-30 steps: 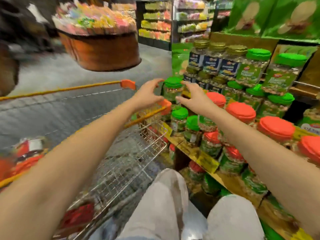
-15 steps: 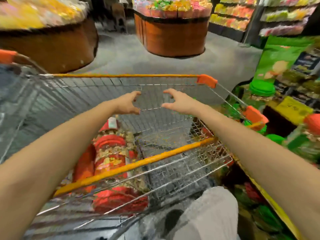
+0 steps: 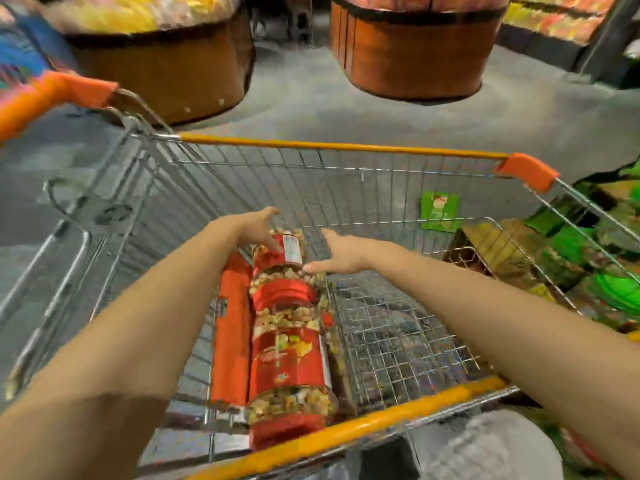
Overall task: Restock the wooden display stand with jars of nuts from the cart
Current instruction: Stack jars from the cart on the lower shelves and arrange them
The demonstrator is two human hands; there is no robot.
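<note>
In the cart, on the wire floor toward its left side: two clear jars of nuts with red labels, laid on their sides end to end. On the far jar, a white panel of small print, too fine to read. On the near jar, a red label with pictures of nuts and a small logo, lettering blurred, no brand name readable. Left hand laid against the left side of the far jar, thumb tip on the red label, fingers reaching over the top, loosely bent and not closed round it. Right hand just beside the same jar on its right, fingers straight and together, holding nothing; touching or only very near, cannot tell. Close along the left of the jars, a long orange-red shape, hard to make out. Lid end of the near jar partly hidden behind the orange near rim of the cart. Beyond the right wire wall, a green packet with a red and yellow design, writing unreadable, and the wooden display stand with green lids, smeared and cut off by the picture edge. Farther away on the grey floor, two round wooden bins heaped with bright packets, tops cut off. At the bottom edge, a grey knee.
</note>
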